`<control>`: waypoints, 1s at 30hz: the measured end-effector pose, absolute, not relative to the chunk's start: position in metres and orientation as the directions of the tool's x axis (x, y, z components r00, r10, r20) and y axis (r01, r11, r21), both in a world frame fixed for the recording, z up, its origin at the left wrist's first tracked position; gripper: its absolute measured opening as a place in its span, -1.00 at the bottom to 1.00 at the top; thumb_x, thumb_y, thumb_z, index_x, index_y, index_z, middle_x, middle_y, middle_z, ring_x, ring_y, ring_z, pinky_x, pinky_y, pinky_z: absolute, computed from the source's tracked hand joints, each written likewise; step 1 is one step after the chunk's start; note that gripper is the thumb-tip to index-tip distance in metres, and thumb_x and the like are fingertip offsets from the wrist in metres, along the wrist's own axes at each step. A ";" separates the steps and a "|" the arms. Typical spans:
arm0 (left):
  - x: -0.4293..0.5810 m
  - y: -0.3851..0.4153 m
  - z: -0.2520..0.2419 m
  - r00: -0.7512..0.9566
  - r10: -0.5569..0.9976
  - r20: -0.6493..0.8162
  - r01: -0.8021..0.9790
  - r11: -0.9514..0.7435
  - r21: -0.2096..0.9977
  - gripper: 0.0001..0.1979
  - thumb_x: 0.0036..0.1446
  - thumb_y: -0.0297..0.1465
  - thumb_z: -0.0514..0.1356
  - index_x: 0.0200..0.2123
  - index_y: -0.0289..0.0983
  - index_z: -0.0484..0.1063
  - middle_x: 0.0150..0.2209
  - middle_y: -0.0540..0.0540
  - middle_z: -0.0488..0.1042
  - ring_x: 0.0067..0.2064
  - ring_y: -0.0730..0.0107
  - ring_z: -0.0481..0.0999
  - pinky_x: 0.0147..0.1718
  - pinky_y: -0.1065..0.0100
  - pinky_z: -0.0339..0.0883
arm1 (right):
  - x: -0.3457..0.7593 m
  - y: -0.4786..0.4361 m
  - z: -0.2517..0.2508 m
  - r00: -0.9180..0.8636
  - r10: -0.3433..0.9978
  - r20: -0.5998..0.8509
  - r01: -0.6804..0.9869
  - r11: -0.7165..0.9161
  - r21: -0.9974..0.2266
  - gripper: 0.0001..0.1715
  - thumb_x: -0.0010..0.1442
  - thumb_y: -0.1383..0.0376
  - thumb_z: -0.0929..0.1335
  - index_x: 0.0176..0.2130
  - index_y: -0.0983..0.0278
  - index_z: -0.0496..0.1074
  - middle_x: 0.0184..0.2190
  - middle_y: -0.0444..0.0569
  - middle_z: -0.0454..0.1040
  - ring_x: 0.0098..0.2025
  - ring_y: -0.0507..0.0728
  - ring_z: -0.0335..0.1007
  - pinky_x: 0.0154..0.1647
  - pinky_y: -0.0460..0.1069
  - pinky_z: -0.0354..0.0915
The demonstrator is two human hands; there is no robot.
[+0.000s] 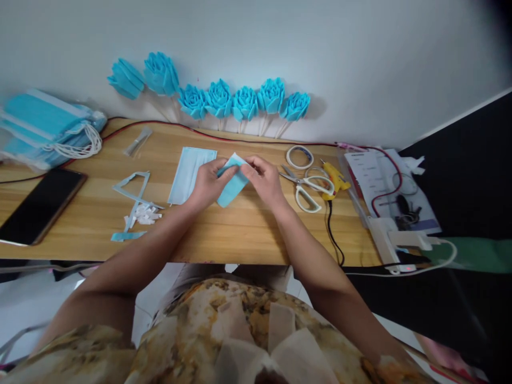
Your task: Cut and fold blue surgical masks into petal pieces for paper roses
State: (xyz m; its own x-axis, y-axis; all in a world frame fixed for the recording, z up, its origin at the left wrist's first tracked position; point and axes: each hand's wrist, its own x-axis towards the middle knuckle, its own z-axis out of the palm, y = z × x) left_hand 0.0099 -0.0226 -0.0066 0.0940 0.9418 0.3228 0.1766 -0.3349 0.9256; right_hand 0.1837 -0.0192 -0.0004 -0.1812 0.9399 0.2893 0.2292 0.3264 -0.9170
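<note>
Blue cloth (233,189) pinched by left hand (208,183) and right hand (266,178).
Between them, it could be creased or torn by uneven pulling.

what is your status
Left hand, right hand: pinching white-edged blue fabric piece. Pale-blue rectangular mask by left; white-handled metal scissors near right. None blocking.
</note>
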 end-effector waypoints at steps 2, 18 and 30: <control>0.012 -0.025 -0.007 0.142 0.929 0.341 0.238 -0.366 0.900 -0.67 0.18 -0.16 0.24 -0.50 -0.26 0.39 -0.52 0.03 0.33 -0.43 0.44 0.30 -0.41 0.38 0.19 | 0.179 -0.023 0.000 -0.135 0.933 0.333 0.264 0.358 -0.896 -0.48 0.23 -0.16 0.40 -0.33 0.24 0.49 -0.45 -0.14 0.44 -0.39 0.03 0.27 -0.31 -0.02 0.23; 0.013 -0.025 -0.021 0.362 0.919 0.158 0.229 -0.252 0.940 -0.56 0.06 -0.06 0.36 -0.61 -0.24 0.36 -0.60 0.03 0.30 -0.54 0.45 0.23 -0.57 0.38 0.07 | 0.195 -0.007 -0.006 0.090 0.919 0.385 0.418 0.316 -0.852 -0.61 0.35 0.00 0.33 -0.34 0.23 0.42 -0.43 -0.12 0.40 -0.33 0.07 0.27 -0.22 -0.02 0.25; 0.003 -0.021 -0.002 0.263 0.941 0.212 0.078 -0.240 0.968 -0.55 0.07 0.05 0.37 -0.30 -0.25 0.64 -0.33 -0.09 0.61 -0.32 0.32 0.52 -0.35 0.38 0.35 | 0.196 -0.014 0.003 -0.055 0.897 0.439 0.431 0.418 -0.800 -0.56 0.36 -0.05 0.31 -0.33 0.23 0.48 -0.37 -0.08 0.49 -0.30 0.08 0.34 -0.17 0.00 0.29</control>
